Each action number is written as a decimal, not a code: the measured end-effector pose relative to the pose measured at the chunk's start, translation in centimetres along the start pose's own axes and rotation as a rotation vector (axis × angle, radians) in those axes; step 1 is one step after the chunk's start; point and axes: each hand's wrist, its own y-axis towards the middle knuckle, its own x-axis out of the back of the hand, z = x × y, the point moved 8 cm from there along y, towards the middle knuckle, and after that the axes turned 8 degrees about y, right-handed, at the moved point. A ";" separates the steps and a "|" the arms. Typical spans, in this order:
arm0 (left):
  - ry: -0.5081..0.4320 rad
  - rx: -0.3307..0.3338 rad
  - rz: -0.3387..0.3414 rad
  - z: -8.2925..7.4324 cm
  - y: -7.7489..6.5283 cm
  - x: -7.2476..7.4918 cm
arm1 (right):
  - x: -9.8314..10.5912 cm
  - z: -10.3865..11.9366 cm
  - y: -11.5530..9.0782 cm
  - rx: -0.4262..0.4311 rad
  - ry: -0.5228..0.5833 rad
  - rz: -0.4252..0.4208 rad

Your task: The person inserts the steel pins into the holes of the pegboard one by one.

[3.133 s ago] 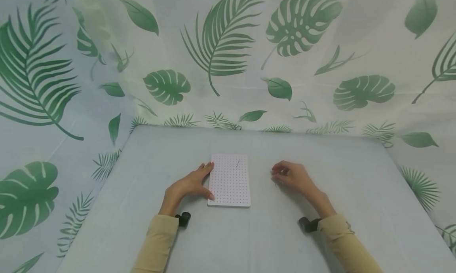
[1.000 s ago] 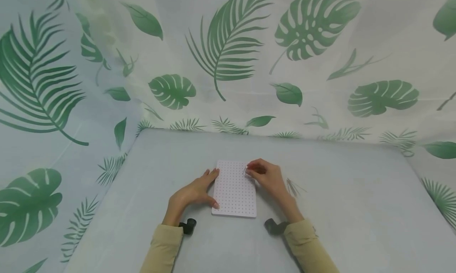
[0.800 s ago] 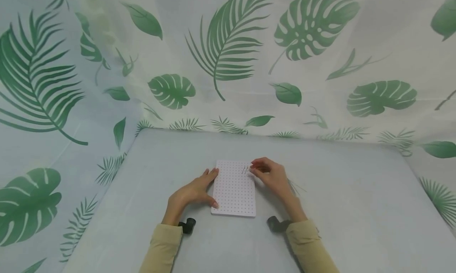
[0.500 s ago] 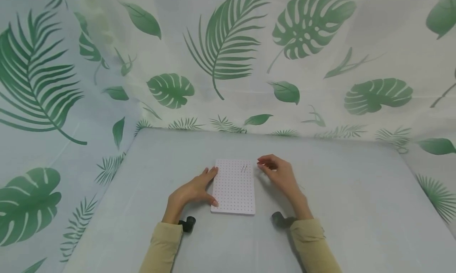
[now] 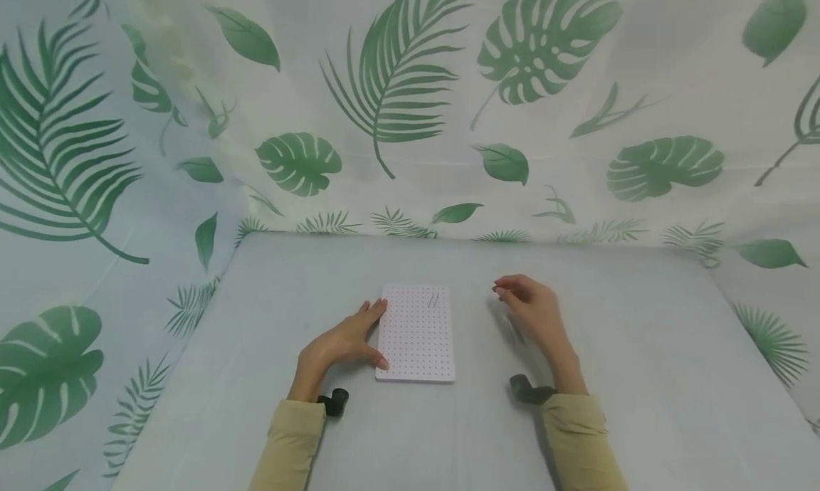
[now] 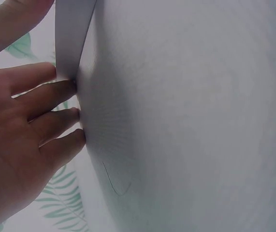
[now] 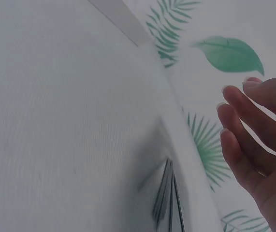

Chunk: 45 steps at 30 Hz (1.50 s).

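A white board (image 5: 416, 341) with rows of small holes lies flat on the table. Two thin dark metal pins (image 5: 433, 300) stand slanted near its far right corner. Along the board's left edge, my left hand (image 5: 342, 341) rests with thumb and fingers spread, touching its side; the left wrist view has the fingertips down on the table beside the board. My right hand (image 5: 532, 309) hovers to the right of the board, fingers loosely bent and holding nothing visible. Below it lies a small bunch of thin metal pins (image 7: 167, 193), partly hidden by the hand in the head view.
The pale table (image 5: 307, 263) stretches around the board. White curtains with green leaf prints (image 5: 410, 121) rise behind the table and at its sides. A thin curved hair-like strand (image 6: 112, 186) lies near the left fingers.
A second pin now stands in the board beside the first. My right hand has let go of it and moved right, away from the board, to over the bunch. The left hand stays put.
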 end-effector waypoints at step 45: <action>-0.001 0.001 -0.001 0.4 0.1 0.0 | 1.1 -4.5 -2.0 -0.078 -0.090 0.384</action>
